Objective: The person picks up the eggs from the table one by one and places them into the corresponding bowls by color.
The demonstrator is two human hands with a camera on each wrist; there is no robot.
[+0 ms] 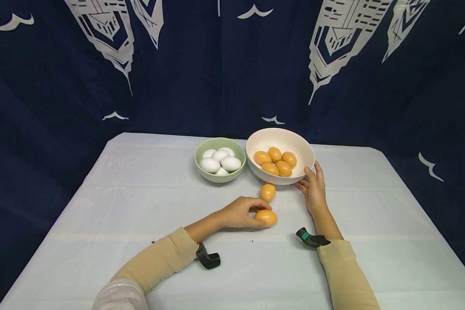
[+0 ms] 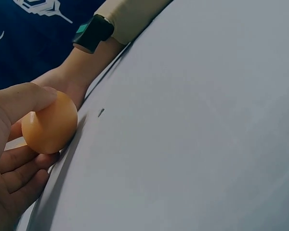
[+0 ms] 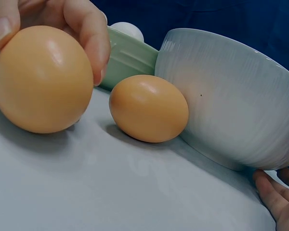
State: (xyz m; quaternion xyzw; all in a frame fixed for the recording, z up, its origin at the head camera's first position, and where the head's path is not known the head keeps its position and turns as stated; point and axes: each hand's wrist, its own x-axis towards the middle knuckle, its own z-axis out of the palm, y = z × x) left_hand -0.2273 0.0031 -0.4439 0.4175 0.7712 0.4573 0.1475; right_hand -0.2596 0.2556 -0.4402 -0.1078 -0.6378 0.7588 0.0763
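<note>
Between thumb and fingers, my left hand [image 1: 246,212] pinches an orange-brown egg [image 1: 266,218] low over the table; the left wrist view shows the same egg [image 2: 50,122] with the thumb on its upper side. Just beyond it, a second brown egg [image 1: 268,192] lies on the cloth close to the white bowl [image 1: 255,169]. That bowl holds several brown eggs [image 1: 283,168]. At its right side, my right hand [image 1: 314,189] holds the bowl, thumb at the rim and fingers under the wall. In the right wrist view, fingertips [image 3: 267,185] show beneath the bowl's base.
A green bowl [image 1: 220,177] with several white eggs [image 1: 221,155] stands left of the white bowl. White cloth covers the table [image 1: 139,206]. Behind hangs a dark blue curtain [image 1: 193,86] with white prints. Both wrists wear black devices [image 1: 311,238].
</note>
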